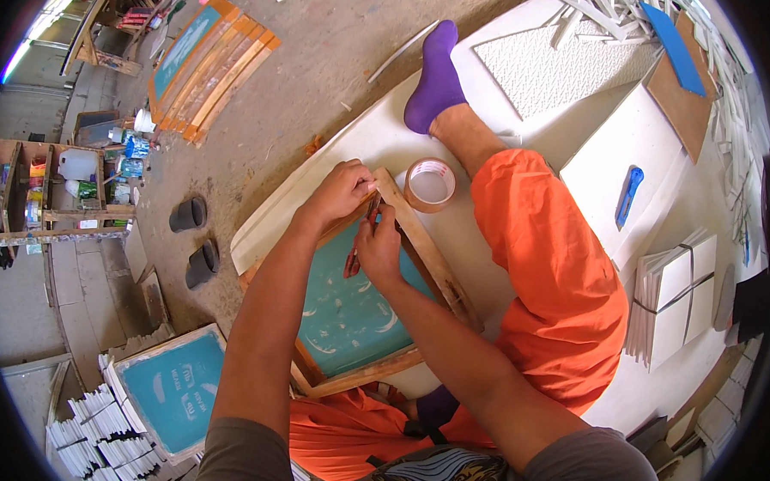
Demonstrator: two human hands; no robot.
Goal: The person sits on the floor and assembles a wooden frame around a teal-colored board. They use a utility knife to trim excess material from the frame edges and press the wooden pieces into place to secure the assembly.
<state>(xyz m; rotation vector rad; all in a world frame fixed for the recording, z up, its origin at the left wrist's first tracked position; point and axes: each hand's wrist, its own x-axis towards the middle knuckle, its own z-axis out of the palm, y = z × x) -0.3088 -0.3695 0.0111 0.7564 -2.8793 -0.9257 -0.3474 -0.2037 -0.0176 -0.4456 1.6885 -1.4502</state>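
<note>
A wooden screen-printing frame (433,268) with teal mesh lies tilted across my lap, over the white surface. My left hand (342,191) is at the frame's far corner with its fingers pinched together; what lies between the fingertips is too small to make out. Just below it, my right hand (380,248) is closed around red-handled pliers (352,263), their dark metal head pointing up at the inner edge of that same corner. A roll of brown tape (453,201) rests on the white surface, right of the corner.
My outstretched leg (535,225) in orange trousers borders the frame on the right. Beyond it are a blue cutter knife (630,197), strapped white boards (675,292) and white offcuts (598,3). Another teal screen (175,391), black slippers (201,264) and stacked frames (214,72) are to the left.
</note>
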